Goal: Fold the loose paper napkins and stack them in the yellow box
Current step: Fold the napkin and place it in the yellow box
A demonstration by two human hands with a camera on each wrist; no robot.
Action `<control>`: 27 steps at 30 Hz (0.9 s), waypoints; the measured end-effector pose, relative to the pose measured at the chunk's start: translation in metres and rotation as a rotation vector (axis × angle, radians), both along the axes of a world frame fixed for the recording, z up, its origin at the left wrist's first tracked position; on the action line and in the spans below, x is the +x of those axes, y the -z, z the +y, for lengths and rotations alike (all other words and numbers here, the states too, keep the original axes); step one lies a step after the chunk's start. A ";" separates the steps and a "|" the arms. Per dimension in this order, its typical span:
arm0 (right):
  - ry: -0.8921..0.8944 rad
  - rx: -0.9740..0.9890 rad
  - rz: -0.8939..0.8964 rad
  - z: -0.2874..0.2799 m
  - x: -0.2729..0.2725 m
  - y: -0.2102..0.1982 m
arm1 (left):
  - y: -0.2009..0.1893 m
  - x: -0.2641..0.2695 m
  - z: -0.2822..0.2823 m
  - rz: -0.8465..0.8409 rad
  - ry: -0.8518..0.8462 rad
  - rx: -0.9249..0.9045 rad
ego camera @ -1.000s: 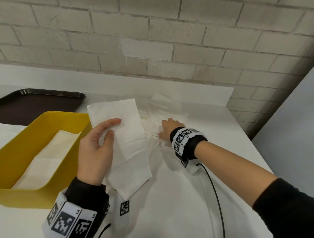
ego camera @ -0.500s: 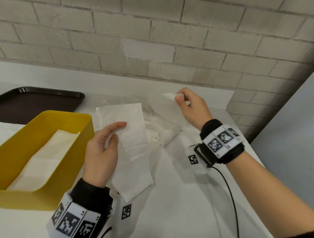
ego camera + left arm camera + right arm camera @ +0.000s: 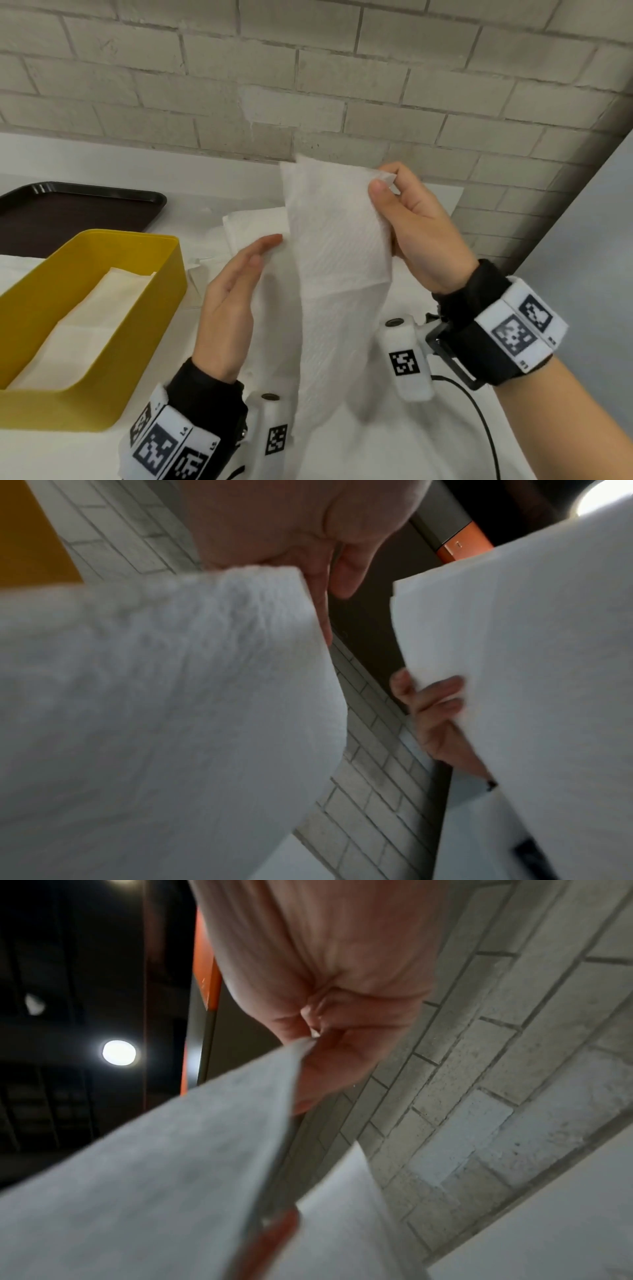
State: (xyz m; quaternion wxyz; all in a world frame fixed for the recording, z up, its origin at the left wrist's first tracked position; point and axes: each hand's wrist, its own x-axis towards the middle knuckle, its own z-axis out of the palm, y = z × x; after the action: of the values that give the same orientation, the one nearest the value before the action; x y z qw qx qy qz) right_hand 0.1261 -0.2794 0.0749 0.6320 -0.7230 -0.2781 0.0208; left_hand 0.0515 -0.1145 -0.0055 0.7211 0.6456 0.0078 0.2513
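My right hand (image 3: 381, 184) pinches the top right corner of a long white napkin (image 3: 337, 274), which hangs unfolded above the table. The right wrist view shows the same pinch (image 3: 313, 1038) on that napkin (image 3: 192, 1164). My left hand (image 3: 263, 251) is raised just left of it, fingers straight, holding a second white napkin (image 3: 248, 224) against its palm. That second napkin (image 3: 164, 696) fills the left wrist view, beside the hanging one (image 3: 534, 669). The yellow box (image 3: 161, 301) stands at the left with folded napkins (image 3: 82, 329) lying flat inside.
A dark brown tray (image 3: 72, 209) sits behind the box. Loose napkins (image 3: 205, 274) lie on the white table (image 3: 383, 455) between the box and my hands. A brick wall (image 3: 342, 85) rises behind. A black cable (image 3: 481, 425) runs from my right wrist.
My right hand picked a napkin from the pile and lifted it up and towards me, where it now hangs open. My left hand rose slightly with its napkin.
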 end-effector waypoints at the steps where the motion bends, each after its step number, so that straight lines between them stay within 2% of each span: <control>1: 0.025 -0.039 -0.023 0.003 0.000 0.003 | -0.001 -0.001 -0.003 -0.009 0.028 -0.008; 4: 0.097 -0.160 -0.134 0.011 0.003 0.015 | -0.002 -0.004 -0.010 -0.026 0.113 -0.056; 8: 0.137 -0.264 -0.188 0.020 0.006 0.028 | -0.010 -0.009 -0.020 -0.027 0.122 -0.081; 15: 0.172 -0.266 -0.125 0.027 -0.001 0.035 | -0.003 -0.011 -0.021 -0.011 -0.016 -0.052; 17: 0.108 -0.319 -0.042 0.024 -0.004 0.039 | -0.003 -0.011 -0.020 -0.024 -0.006 -0.129; 21: -0.149 -0.352 0.123 0.019 -0.013 0.043 | -0.003 -0.013 -0.013 -0.066 -0.009 -0.228; 23: -0.198 -0.427 0.052 0.019 -0.015 0.039 | 0.000 -0.016 -0.007 -0.094 -0.023 -0.196; 27: -0.236 -0.836 -0.205 0.021 -0.016 0.017 | 0.004 -0.023 0.020 -0.030 -0.123 -0.007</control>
State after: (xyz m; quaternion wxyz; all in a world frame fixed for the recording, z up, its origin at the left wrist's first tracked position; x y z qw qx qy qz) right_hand 0.1101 -0.2583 0.0582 0.2478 -0.8779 -0.3879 0.1316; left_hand 0.0284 -0.0946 -0.0098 0.7065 0.6376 0.0378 0.3048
